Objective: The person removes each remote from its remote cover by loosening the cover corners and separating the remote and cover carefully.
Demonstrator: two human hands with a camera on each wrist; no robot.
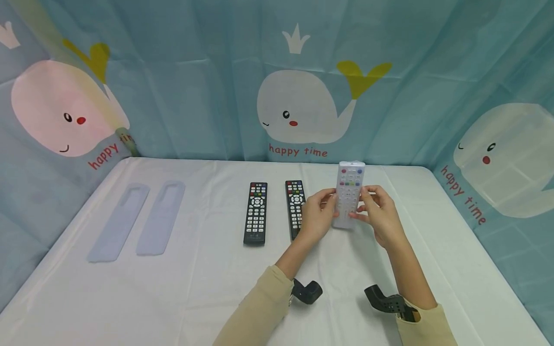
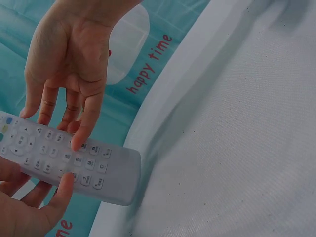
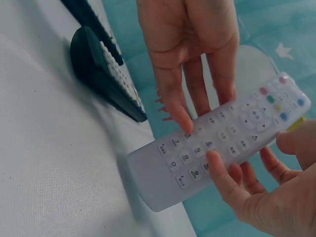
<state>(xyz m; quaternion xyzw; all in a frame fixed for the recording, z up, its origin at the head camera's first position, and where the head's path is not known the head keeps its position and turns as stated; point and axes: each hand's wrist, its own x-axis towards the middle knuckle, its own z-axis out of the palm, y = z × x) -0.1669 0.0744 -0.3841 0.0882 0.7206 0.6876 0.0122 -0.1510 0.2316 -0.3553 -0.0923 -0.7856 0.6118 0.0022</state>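
Both hands hold a pale remote control (image 1: pixel 348 192) in a translucent cover (image 3: pixel 148 190), upright and tilted slightly over the right part of the table. The left hand (image 1: pixel 318 214) pinches its left edge, thumb tip on the keypad side and fingers toward the back. From the other edge, the right hand (image 1: pixel 382 216) grips it the same way. In the left wrist view the cover's lower end (image 2: pixel 123 175) reaches past the last row of buttons. A black remote control (image 1: pixel 295 206) lies just beside the left hand, which hides part of it.
Another black remote control (image 1: pixel 256 214) lies farther left. Two flat translucent covers (image 1: pixel 119 223), (image 1: pixel 161 218) lie side by side on the left of the white-clothed table (image 1: pixel 207 298). A blue whale-print curtain (image 1: pixel 195 96) stands behind and along both sides.
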